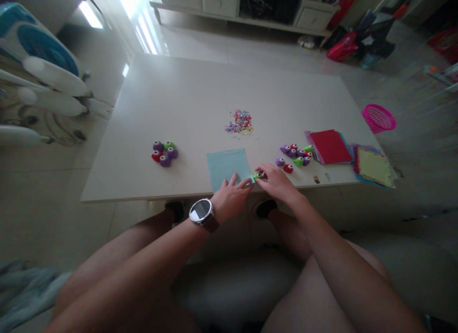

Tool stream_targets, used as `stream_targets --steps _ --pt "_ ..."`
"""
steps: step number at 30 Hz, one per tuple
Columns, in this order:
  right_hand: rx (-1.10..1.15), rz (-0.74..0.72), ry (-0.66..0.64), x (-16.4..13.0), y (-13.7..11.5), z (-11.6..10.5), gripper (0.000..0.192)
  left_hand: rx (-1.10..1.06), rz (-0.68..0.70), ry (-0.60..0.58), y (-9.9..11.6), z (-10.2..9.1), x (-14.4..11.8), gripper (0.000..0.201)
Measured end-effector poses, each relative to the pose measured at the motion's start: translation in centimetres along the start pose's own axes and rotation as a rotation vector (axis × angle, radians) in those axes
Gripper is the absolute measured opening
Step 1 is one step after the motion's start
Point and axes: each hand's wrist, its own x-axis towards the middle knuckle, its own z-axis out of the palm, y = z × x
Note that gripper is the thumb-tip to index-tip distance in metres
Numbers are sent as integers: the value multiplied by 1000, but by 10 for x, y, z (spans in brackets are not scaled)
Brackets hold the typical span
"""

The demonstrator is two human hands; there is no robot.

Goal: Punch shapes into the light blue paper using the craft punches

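Note:
A light blue sheet of paper (pixel 227 166) lies at the table's front edge, small notches running down its right side. My left hand (pixel 232 194), a watch on its wrist, rests on the sheet's lower part with fingers spread. At the sheet's lower right corner is a small green craft punch (pixel 258 175), gripped by the fingers of my right hand (pixel 274 180). The punch meets the paper's edge; how far the paper goes into it is hidden. Just right of this hand sit several purple, red and green craft punches (pixel 292 152).
More punches (pixel 165 154) are grouped at left on the white table (pixel 179 99). Colourful paper bits (pixel 239 123) form a pile beyond the sheet. Red paper (pixel 331 147) and yellow paper (pixel 374 167) top stacks at right. A pink basket (pixel 379 117) stands past the table's right edge.

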Motion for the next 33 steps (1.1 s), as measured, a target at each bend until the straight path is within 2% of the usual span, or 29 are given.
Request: stream_targets --steps 12,14,17,21,26,33 --pt "28 -42 -39 1 -5 -3 24 22 18 -11 -3 -3 -1 60" --pt "77 -1 -17 2 -4 -4 20 27 14 8 -4 -4 0 55" --pt "174 140 6 4 -4 -4 9 26 -25 53 -7 -5 1 47" --pt "279 271 -36 6 -6 -3 5 23 -51 46 -10 -4 3 46" --pt "332 304 -93 8 -8 -5 5 34 -43 32 -11 -1 2 46" --pt "364 277 -63 7 -7 2 1 17 -38 40 -12 0 4 52"
